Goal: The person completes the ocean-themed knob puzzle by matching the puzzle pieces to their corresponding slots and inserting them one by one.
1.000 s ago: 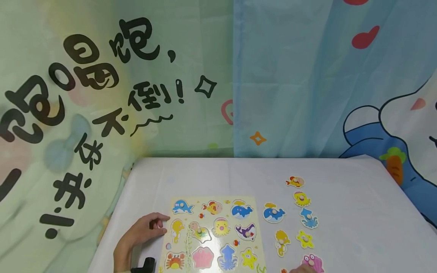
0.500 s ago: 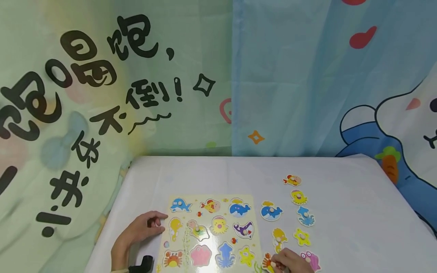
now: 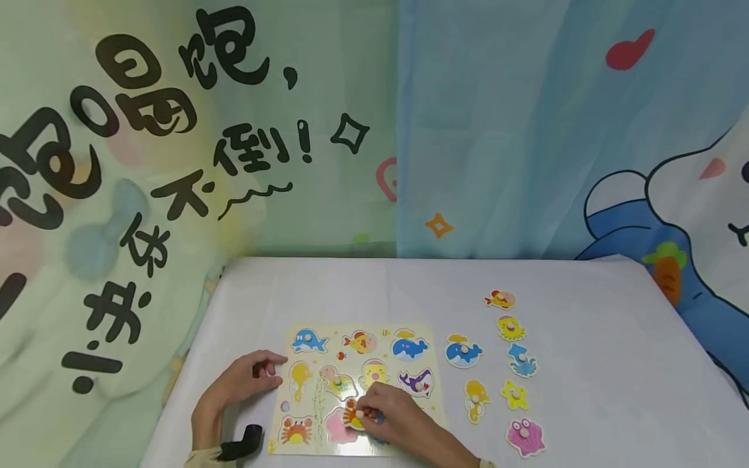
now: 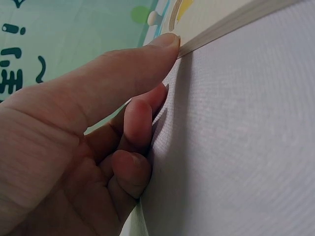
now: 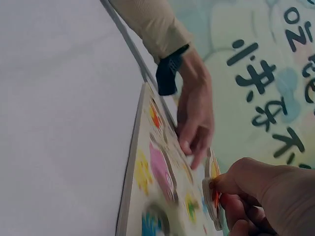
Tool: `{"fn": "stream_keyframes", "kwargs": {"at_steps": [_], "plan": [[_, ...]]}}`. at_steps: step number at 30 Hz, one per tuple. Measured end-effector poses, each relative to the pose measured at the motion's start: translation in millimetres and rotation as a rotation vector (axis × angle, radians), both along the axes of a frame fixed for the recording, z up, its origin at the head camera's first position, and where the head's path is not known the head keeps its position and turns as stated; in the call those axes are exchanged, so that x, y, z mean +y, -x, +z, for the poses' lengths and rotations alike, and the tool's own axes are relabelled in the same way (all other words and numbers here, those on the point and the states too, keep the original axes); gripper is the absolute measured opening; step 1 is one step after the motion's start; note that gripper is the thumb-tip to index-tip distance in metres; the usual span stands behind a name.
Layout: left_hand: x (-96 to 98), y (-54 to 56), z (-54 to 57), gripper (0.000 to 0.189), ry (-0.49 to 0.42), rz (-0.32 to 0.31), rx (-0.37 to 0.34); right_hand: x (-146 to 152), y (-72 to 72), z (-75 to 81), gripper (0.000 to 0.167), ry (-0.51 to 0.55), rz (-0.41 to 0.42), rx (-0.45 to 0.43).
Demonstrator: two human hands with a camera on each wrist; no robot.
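Observation:
A crab puzzle piece (image 3: 352, 415) hangs over the puzzle board (image 3: 279, 416), overlapping the pink shell slot in the head view. My right hand (image 3: 398, 416) pinches the crab's knob between thumb and fingers. In the right wrist view the crab piece (image 5: 211, 194) stands edge-on, above the board (image 5: 129, 182). My left hand (image 3: 242, 377) is at the board's left edge, its thumb tip touching the side. Its other fingers curl loosely near the white cloth, as the left wrist view shows. Dolphin (image 3: 308, 340), turtle (image 3: 338, 382) and purple whale (image 3: 417, 383) pieces with knobs sit in the board.
Right of the board lie a blue whale piece (image 3: 464, 351), a seahorse piece (image 3: 476, 401), a pink shell piece (image 3: 525, 437), a starfish piece (image 3: 515, 394) and several others. White cloth (image 3: 608, 370) covers the table. Printed curtains (image 3: 328, 214) hang behind.
My right hand has picked up the crab piece from beside the board and carried it left over the board. The left hand keeps its place. The head view has tilted slightly.

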State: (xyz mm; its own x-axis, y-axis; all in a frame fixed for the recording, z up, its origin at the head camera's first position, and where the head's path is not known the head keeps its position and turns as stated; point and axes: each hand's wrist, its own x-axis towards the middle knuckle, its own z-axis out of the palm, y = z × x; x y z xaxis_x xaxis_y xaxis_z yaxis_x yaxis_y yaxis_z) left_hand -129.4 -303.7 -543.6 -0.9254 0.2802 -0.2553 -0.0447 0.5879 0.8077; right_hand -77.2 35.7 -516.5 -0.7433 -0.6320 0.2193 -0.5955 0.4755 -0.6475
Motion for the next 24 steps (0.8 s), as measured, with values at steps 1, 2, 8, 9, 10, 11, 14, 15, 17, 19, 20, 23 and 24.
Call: {"fn": "stream_keyframes", "kwargs": {"at_steps": [1, 2, 8, 9, 10, 11, 14, 15, 17, 19, 20, 23, 24], "plan": [[0.5, 1.9, 1.0, 0.036, -0.002, -0.001, 0.005, -9, 4.0, -0.3, 0.008, 0.001, 0.026, 0.042], [0.9, 3.4, 1.8, 0.036, -0.007, -0.007, 0.01, -18, 7.1, -0.8, 0.008, -0.003, 0.049, 0.08], [0.3, 5.8, 5.5, 0.035, 0.009, -0.016, 0.02, -59, 12.7, 0.9, 0.008, -0.068, 0.127, 0.039], [-0.3, 5.6, 5.9, 0.034, 0.011, -0.014, 0.024, -65, 12.6, 1.3, 0.007, -0.083, 0.134, 0.044], [-1.1, 5.4, 6.1, 0.034, 0.012, -0.015, 0.029, -70, 12.3, 1.8, 0.006, -0.098, 0.139, 0.042], [-1.9, 5.2, 6.2, 0.034, 0.011, -0.015, 0.029, -75, 12.1, 2.4, 0.006, -0.112, 0.145, 0.046], [-3.7, 5.1, 5.7, 0.034, 0.022, -0.022, 0.04, -89, 10.7, 4.6, 0.01, -0.154, 0.165, 0.068], [-4.1, 5.2, 5.2, 0.034, 0.025, -0.024, 0.043, -92, 10.5, 5.2, 0.01, -0.164, 0.173, 0.082], [-4.5, 5.5, 4.4, 0.034, 0.033, -0.027, 0.045, -98, 10.2, 5.5, 0.007, -0.19, 0.18, 0.093], [-4.6, 5.6, 3.8, 0.034, 0.043, -0.028, 0.045, -103, 9.9, 4.5, 0.006, -0.221, 0.18, 0.098], [-4.4, 5.6, 3.6, 0.034, 0.043, -0.027, 0.045, -104, 9.9, 3.9, 0.007, -0.236, 0.179, 0.097], [-3.7, 5.5, 2.7, 0.035, 0.046, -0.031, 0.041, -107, 9.5, -0.2, 0.011, -0.276, 0.172, 0.096], [-3.7, 5.3, 2.3, 0.035, 0.048, -0.03, 0.04, -108, 9.4, -1.9, 0.012, -0.281, 0.172, 0.095]]}}
